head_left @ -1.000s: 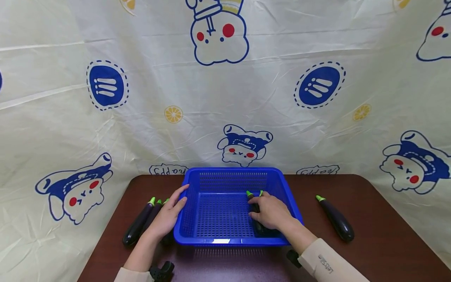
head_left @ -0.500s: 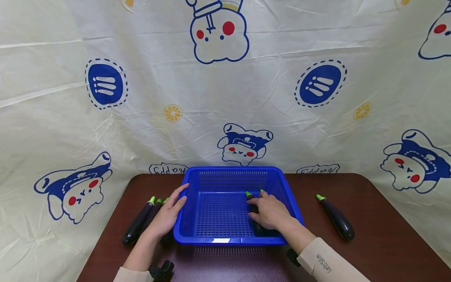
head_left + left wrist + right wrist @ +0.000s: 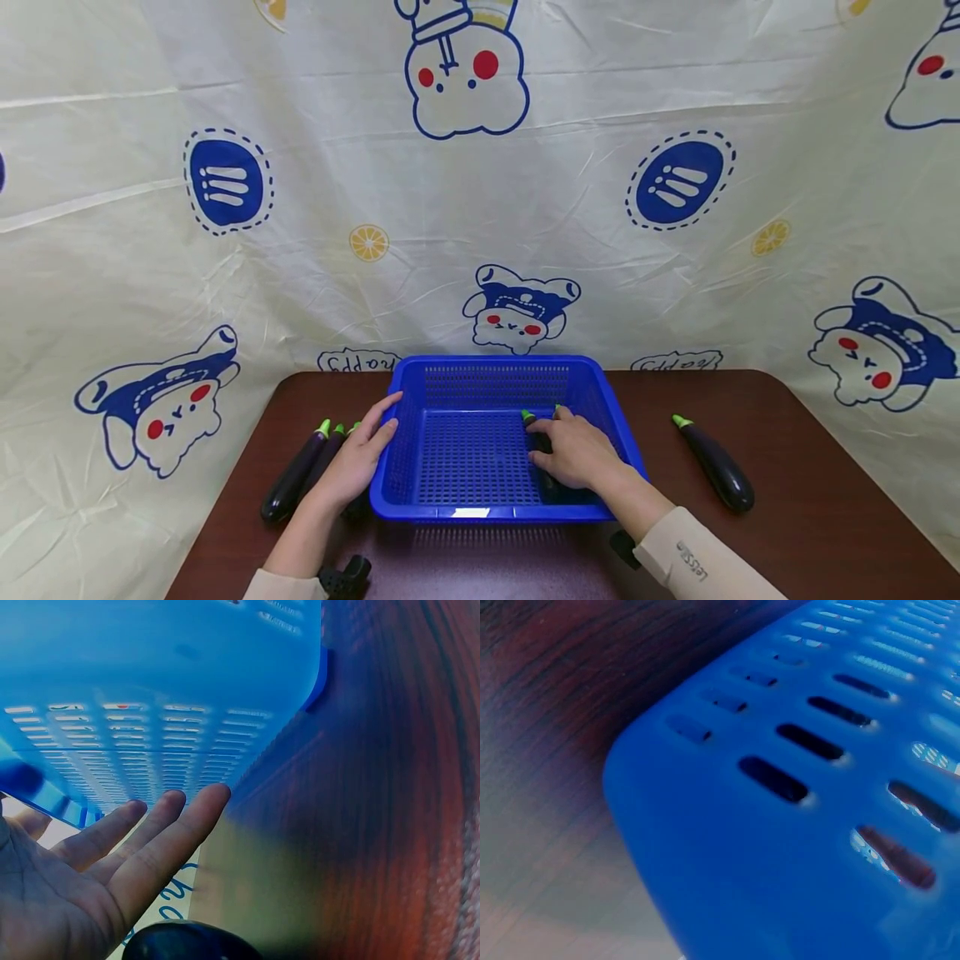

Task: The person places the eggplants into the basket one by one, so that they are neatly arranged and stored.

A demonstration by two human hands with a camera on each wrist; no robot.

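Note:
A blue perforated plastic basket (image 3: 495, 362) stands on the table. My left hand (image 3: 356, 458) touches its left side; in the left wrist view the fingers (image 3: 161, 859) lie straight along the basket's outer wall. Inside the basket at the right, my right hand (image 3: 576, 450) holds a dark eggplant (image 3: 549, 487) with a green stem end, thumb and index finger on it. A second eggplant's green tip (image 3: 557, 409) shows just beyond the hand, its body mostly covered. The right wrist view shows only the basket's outer wall (image 3: 682, 847), not the hand.
Several eggplants (image 3: 292, 479) lie left of the basket, partly behind the left forearm. Another single eggplant (image 3: 716, 468) lies to the right. The brown table (image 3: 795, 467) ends at a printed cloth (image 3: 555, 208) hanging behind it.
The green tip of the eggplant under my right hand has shifted very slightly left. Both hands and the basket otherwise hold their places.

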